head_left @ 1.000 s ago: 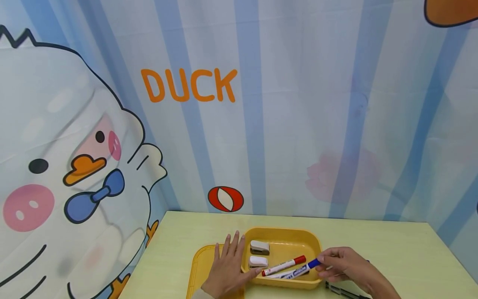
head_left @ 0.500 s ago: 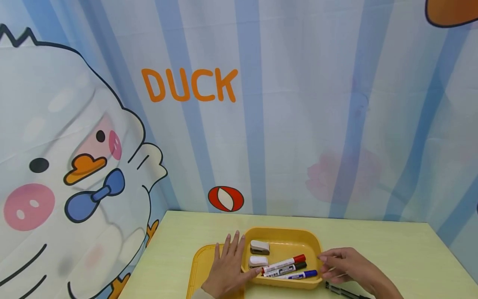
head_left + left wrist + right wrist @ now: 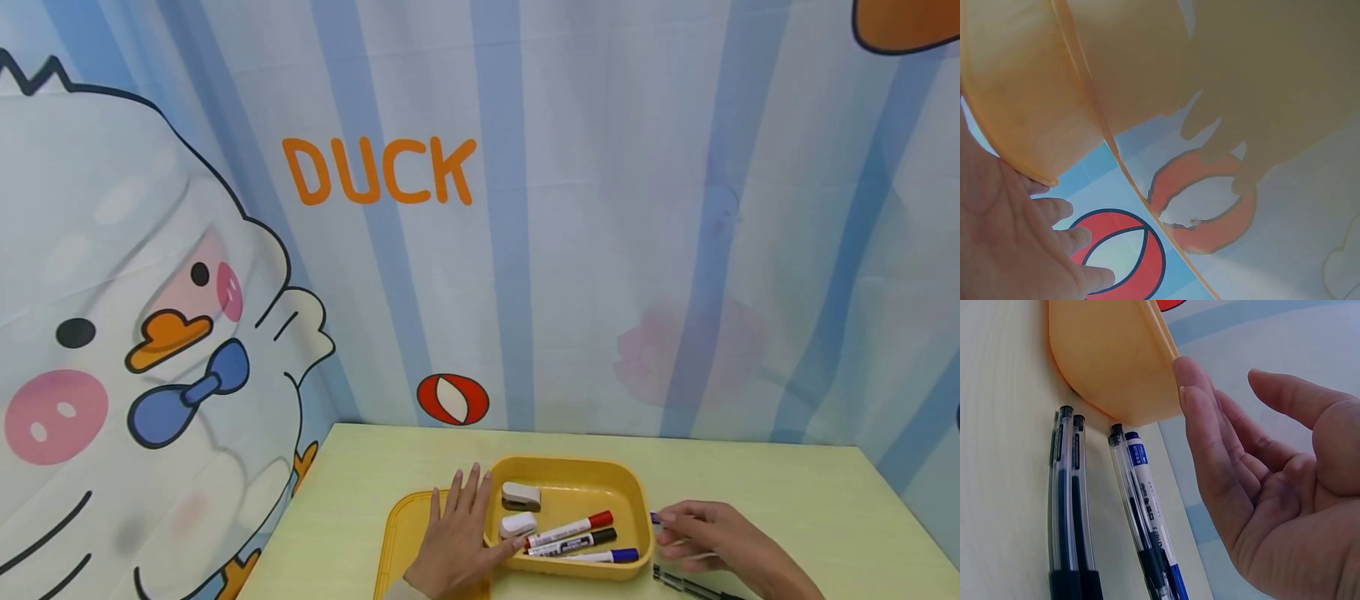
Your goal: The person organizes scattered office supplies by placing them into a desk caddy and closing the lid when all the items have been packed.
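Note:
A yellow box [image 3: 588,481] holds two white staplers [image 3: 521,496] along its left side. A red-capped marker [image 3: 570,528], a black-capped marker [image 3: 573,542] and a blue-capped marker [image 3: 611,556] lie along its near wall. My left hand [image 3: 456,529] rests with straight, spread fingers over the yellow lid [image 3: 402,533], thumb at the box's left rim. Just past the right end of the box, my right hand [image 3: 705,533] has relaxed fingers, thumb apart, nothing between them. In the right wrist view, another blue-and-white marker [image 3: 1147,494] lies beside clear-barrelled pens [image 3: 1129,500] below the fingertips.
Two more clear-barrelled pens with black grips [image 3: 1067,500] lie on the pale table [image 3: 810,500], near the box's front right corner. Behind the table hangs a blue-striped curtain [image 3: 577,250] with a printed duck.
My right hand has let go of the blue-capped marker, which dropped into the box beside the others. It then moved slightly right, away from the rim. My left hand has stayed put.

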`<state>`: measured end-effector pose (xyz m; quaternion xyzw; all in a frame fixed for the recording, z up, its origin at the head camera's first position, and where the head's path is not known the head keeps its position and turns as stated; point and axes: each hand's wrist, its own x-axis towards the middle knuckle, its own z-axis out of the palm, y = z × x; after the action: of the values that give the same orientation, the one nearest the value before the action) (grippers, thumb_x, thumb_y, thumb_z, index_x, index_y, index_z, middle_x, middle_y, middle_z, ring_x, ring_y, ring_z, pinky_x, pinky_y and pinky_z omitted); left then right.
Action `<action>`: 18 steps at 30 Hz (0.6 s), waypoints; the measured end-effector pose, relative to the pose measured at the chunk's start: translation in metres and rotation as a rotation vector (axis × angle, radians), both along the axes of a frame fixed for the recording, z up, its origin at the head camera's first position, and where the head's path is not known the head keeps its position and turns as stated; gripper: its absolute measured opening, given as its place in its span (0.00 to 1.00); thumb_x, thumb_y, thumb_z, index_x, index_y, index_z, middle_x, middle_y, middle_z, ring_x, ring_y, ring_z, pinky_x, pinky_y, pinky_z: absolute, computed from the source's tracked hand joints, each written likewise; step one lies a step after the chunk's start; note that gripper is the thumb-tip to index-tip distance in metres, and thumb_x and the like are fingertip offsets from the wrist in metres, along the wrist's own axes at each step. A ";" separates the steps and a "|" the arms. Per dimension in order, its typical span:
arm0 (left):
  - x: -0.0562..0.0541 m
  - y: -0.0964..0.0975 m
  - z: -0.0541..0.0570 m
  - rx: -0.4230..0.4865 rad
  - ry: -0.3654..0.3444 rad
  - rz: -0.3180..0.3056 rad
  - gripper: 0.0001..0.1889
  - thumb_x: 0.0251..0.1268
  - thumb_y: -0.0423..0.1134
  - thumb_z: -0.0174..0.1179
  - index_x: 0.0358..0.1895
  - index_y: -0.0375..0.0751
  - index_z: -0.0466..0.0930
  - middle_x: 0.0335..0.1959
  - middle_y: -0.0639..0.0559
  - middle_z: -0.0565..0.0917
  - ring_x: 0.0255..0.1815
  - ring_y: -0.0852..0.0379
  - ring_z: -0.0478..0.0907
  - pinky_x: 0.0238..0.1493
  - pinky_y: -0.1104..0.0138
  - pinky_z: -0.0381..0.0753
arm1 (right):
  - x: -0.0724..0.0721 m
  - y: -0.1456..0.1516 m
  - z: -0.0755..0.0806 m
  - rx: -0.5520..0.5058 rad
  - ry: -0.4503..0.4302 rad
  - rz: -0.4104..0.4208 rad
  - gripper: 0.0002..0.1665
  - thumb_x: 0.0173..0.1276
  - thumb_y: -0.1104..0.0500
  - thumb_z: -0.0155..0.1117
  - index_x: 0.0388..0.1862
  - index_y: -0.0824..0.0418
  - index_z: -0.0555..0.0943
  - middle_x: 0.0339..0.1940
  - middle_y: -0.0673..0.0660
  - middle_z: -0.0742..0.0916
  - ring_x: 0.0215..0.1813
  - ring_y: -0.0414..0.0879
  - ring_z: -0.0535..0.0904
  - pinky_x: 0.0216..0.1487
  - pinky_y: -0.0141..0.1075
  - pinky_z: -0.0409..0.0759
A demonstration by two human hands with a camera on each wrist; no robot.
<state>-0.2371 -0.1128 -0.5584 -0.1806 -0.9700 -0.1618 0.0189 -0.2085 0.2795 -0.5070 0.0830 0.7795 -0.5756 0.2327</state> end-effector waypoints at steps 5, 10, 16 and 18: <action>0.000 0.000 0.000 -0.003 0.007 -0.003 0.54 0.63 0.80 0.45 0.83 0.47 0.50 0.84 0.45 0.50 0.83 0.39 0.46 0.73 0.30 0.45 | 0.001 0.006 -0.003 0.011 -0.008 -0.038 0.30 0.78 0.43 0.57 0.61 0.68 0.79 0.43 0.56 0.90 0.46 0.52 0.88 0.49 0.45 0.87; 0.000 -0.001 0.000 0.002 0.016 -0.007 0.54 0.63 0.79 0.46 0.83 0.47 0.51 0.84 0.45 0.51 0.83 0.38 0.46 0.73 0.30 0.46 | 0.004 0.012 -0.004 -0.010 -0.018 -0.059 0.27 0.80 0.48 0.55 0.62 0.69 0.78 0.44 0.57 0.90 0.46 0.52 0.88 0.48 0.44 0.87; 0.001 -0.001 0.001 0.003 0.018 -0.013 0.53 0.63 0.79 0.46 0.83 0.46 0.52 0.84 0.44 0.51 0.83 0.38 0.46 0.74 0.31 0.46 | 0.007 0.024 -0.007 -0.039 -0.008 0.005 0.30 0.81 0.46 0.53 0.64 0.71 0.76 0.45 0.57 0.90 0.47 0.52 0.88 0.49 0.43 0.86; 0.001 -0.001 0.002 0.004 0.021 -0.016 0.53 0.63 0.79 0.45 0.82 0.46 0.52 0.84 0.44 0.51 0.83 0.37 0.47 0.74 0.31 0.46 | 0.008 0.027 -0.008 -0.048 -0.006 0.007 0.30 0.81 0.46 0.53 0.64 0.71 0.76 0.45 0.57 0.90 0.47 0.52 0.88 0.50 0.43 0.86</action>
<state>-0.2365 -0.1136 -0.5567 -0.1898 -0.9679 -0.1622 0.0281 -0.2007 0.3069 -0.5154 0.0763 0.7651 -0.5929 0.2391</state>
